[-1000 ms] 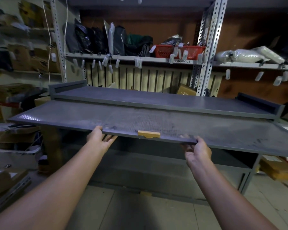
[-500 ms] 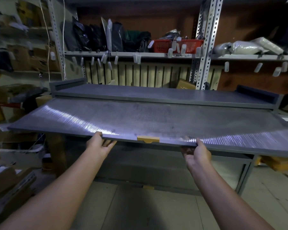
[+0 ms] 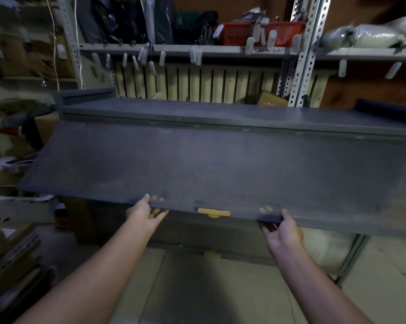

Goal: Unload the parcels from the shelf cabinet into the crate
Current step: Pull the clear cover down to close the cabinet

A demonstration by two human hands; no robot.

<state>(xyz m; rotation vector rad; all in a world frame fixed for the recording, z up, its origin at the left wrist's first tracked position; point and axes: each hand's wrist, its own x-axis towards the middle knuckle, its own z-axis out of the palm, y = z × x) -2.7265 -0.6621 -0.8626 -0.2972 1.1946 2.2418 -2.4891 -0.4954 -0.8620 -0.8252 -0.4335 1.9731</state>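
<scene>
A dim storeroom is seen. Pale floor tiles (image 3: 384, 272) are laid underfoot. Perforated metal uprights (image 3: 307, 50) carry a light shelf (image 3: 174, 48), from which small white tags (image 3: 151, 67) are hung. Dark bags (image 3: 127, 17) and a red basket (image 3: 241, 33) are stored on it. A slatted panel (image 3: 211, 84) stands behind, against a brown wall (image 3: 365, 88).

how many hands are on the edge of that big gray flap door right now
2. The left hand holds the front edge of the gray flap door left of the yellow latch; the right hand holds it to the latch's right.
</scene>
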